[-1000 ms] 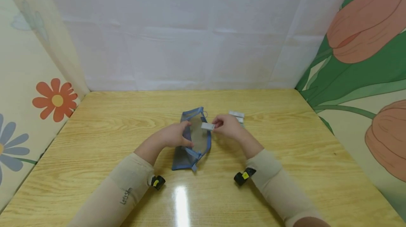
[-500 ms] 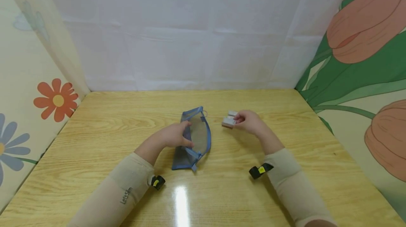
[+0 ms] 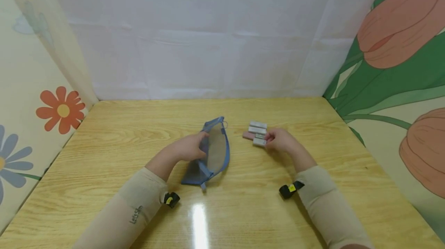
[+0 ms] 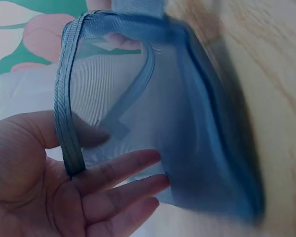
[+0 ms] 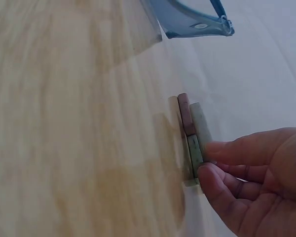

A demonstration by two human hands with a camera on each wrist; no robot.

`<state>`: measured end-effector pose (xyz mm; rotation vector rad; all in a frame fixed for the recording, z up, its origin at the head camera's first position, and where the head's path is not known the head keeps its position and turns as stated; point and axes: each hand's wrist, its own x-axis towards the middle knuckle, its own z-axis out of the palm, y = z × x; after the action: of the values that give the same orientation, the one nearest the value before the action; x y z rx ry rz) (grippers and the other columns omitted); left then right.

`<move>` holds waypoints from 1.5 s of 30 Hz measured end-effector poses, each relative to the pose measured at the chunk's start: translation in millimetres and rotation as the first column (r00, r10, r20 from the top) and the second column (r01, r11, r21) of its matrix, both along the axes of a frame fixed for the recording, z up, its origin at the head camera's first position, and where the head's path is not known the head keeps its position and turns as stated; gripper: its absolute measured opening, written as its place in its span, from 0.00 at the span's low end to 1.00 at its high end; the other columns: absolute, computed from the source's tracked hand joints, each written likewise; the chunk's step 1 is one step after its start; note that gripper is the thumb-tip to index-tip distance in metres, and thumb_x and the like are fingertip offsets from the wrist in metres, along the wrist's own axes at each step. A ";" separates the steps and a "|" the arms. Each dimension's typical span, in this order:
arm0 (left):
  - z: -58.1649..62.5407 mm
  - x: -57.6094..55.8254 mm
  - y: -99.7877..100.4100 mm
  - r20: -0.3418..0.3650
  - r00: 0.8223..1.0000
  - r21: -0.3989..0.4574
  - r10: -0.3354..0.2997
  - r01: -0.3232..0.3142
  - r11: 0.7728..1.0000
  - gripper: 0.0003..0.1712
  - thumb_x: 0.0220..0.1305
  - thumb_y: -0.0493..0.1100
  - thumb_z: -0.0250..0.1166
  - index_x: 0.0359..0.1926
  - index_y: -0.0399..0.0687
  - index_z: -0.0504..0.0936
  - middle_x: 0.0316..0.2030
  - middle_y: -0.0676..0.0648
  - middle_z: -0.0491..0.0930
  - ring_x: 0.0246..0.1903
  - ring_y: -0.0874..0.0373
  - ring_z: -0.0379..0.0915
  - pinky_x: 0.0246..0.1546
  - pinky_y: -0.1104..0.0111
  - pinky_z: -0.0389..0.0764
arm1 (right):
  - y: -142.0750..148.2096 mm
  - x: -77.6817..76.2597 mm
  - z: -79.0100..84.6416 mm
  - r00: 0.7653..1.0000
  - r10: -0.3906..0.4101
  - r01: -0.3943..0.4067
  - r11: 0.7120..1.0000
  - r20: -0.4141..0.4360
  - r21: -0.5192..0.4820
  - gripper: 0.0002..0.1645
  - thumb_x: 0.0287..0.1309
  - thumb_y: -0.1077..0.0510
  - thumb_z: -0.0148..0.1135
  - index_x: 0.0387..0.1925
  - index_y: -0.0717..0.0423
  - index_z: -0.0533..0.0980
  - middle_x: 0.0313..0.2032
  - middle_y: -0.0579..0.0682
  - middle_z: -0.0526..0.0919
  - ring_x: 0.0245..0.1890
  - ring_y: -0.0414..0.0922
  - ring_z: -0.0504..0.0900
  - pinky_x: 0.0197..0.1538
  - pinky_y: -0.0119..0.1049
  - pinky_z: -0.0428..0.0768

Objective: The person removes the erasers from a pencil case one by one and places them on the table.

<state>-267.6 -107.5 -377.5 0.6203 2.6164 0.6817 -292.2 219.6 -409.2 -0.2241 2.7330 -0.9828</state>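
Note:
A blue mesh zip pouch (image 3: 196,175) stands with its mouth spread on the table, its inside facing right. My left hand (image 3: 189,147) grips its near-left wall; in the left wrist view the thumb shows through the mesh (image 4: 202,168) and the fingers lie on the other side. To the right of the pouch, my right hand (image 3: 281,140) pinches the end of a small light grey block (image 5: 201,126) between thumb and fingertips. Right beside it are a dusky pink block (image 5: 186,114) and a green one (image 5: 194,155). Whitish blocks (image 3: 258,125) lie just behind.
The wooden table (image 3: 146,121) ends at a white cloth backdrop (image 3: 208,48). Flower-painted panels (image 3: 393,98) stand at both sides. A bright light reflection (image 3: 199,225) shows on the tabletop near the front.
My right hand has moved right from the pouch mouth, with a whitish block in its fingers, to the group of blocks. The pouch has shifted and tilted slightly left in my left hand.

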 end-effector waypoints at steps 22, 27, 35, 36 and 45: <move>3.2 11.2 5.2 -0.146 0.989 -0.031 -0.018 0.014 0.999 0.24 0.53 0.25 0.46 0.44 0.42 0.83 0.45 0.43 0.81 0.48 0.49 0.74 0.43 0.61 0.77 | -1.3 1.5 -1.9 0.996 -0.086 0.086 0.996 -0.028 0.011 0.14 0.48 0.61 0.66 0.37 0.64 0.76 0.27 0.52 0.78 0.26 0.43 0.74 0.29 0.32 0.73; -2.7 11.1 8.6 -0.166 0.983 -0.101 -0.079 0.063 0.993 0.22 0.45 0.25 0.47 0.36 0.39 0.84 0.36 0.42 0.82 0.41 0.48 0.77 0.39 0.62 0.78 | -1.8 -1.0 -3.0 0.993 -0.112 0.111 0.994 -0.046 -0.010 0.14 0.49 0.60 0.65 0.37 0.64 0.75 0.26 0.52 0.79 0.24 0.42 0.75 0.28 0.32 0.74; -6.0 10.9 9.9 -0.290 0.953 -0.050 -0.087 0.075 0.996 0.22 0.46 0.27 0.56 0.45 0.36 0.81 0.40 0.42 0.82 0.28 0.55 0.71 0.26 0.71 0.72 | -8.4 3.0 5.8 0.986 -0.163 0.162 0.987 -0.046 -0.009 0.16 0.56 0.55 0.61 0.44 0.61 0.74 0.35 0.55 0.77 0.30 0.46 0.77 0.31 0.34 0.76; -5.2 11.1 10.1 -0.292 0.954 -0.051 -0.074 0.062 0.997 0.24 0.46 0.27 0.56 0.49 0.36 0.79 0.45 0.42 0.80 0.31 0.54 0.72 0.27 0.71 0.72 | -10.9 3.9 7.2 0.986 -0.158 0.158 0.987 -0.054 -0.012 0.16 0.56 0.55 0.61 0.44 0.61 0.74 0.35 0.55 0.77 0.31 0.47 0.76 0.31 0.35 0.76; 1.3 12.5 16.4 -0.261 0.965 -0.068 0.038 -0.057 0.996 0.27 0.48 0.27 0.57 0.54 0.39 0.77 0.51 0.43 0.77 0.36 0.52 0.74 0.32 0.66 0.76 | -55.6 21.4 11.2 0.979 0.021 -0.043 0.993 -0.203 -0.106 0.09 0.55 0.60 0.63 0.36 0.60 0.78 0.32 0.50 0.80 0.34 0.44 0.78 0.39 0.35 0.78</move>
<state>-255.1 -91.1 -376.2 0.6655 2.8921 0.5446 -270.9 164.0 -398.1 -0.4071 2.8461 -1.1626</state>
